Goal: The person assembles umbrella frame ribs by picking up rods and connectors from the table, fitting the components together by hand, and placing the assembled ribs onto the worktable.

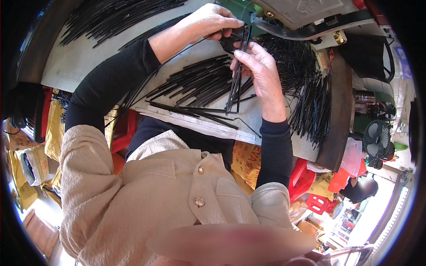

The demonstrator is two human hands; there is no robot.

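Observation:
My right hand (262,71) is closed round a few thin black rods (235,86), thumb pressed over them; they point down toward the near table edge. Beside their upper ends is my left hand (213,21), its thumb and fingers pinched together. What it pinches is too small to make out; a thin dark strip runs from under its fingers toward the left. Just below that hand sits a dark piece (228,42), partly covered. Loose black rods (199,82) lie spread on the pale tabletop (128,66) between my forearms.
More black rods (115,17) cover the far left. A dense dark heap (306,97) lies right of my right hand. Beyond my hands stands a machine with a metal plate (306,9) and green base. A small fan (377,138) and a person (359,189) are at right.

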